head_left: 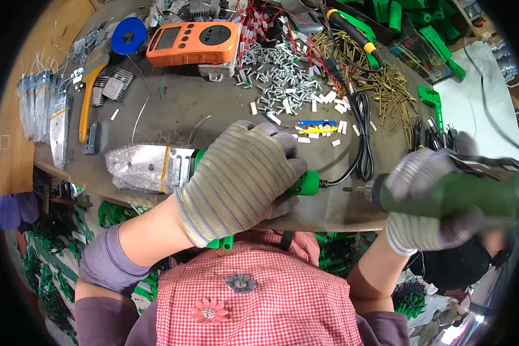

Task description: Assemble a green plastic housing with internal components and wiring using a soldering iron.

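My left hand (245, 173), in a striped knit glove, is closed over a green corded hand tool (307, 183) near the table's front edge. Bubble wrap with an orange band covers the tool's flat metal end (141, 167) on the left. A black cord (362, 138) leaves its right end and lies bundled on the table. My right hand (418, 179), gloved alike, grips a dark green electric screwdriver (450, 196), blurred by motion. Its tip points left toward the cord end, apart from the tool. My left fingertips are mostly hidden.
Silver screws (285, 78) lie heaped beyond my hands, with long brass screws (389, 92) on their right. White pieces and a blue and a yellow cutter (317, 130) are nearer. An orange multimeter (193, 43), a solder reel (128, 36), a yellow-handled tool (86, 104) and wrapped metal blades (43, 106) sit left.
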### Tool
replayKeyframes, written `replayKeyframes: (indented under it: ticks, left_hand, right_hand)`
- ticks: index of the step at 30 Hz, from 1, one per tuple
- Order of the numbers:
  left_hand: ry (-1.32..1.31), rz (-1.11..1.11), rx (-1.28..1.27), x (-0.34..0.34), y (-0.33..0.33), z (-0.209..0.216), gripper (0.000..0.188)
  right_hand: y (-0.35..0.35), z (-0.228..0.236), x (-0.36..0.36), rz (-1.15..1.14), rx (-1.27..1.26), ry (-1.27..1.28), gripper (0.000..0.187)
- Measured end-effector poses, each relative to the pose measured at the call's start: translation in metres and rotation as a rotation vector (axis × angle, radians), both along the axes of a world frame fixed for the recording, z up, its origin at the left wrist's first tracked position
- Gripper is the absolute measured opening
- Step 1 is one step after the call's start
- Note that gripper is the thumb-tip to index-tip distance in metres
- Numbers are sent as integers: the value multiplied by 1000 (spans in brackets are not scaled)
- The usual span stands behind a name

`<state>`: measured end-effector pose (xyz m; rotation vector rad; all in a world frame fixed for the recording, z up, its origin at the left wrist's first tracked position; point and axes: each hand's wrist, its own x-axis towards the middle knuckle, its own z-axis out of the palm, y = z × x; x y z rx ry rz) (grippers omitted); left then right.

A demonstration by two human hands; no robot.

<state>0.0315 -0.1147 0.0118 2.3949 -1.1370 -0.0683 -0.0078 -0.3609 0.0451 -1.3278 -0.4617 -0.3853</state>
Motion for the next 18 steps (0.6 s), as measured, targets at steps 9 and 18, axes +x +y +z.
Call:
replayKeyframes:
  ticks: [9,18]
  left_hand:
    - [69,52,156,-1,-6,-1,35]
    - [98,85,234,0,-10,-1,34]
  right_hand:
    - [33,2,46,419,-258,-322,97]
    - [49,0,34,301,-142,-219,88]
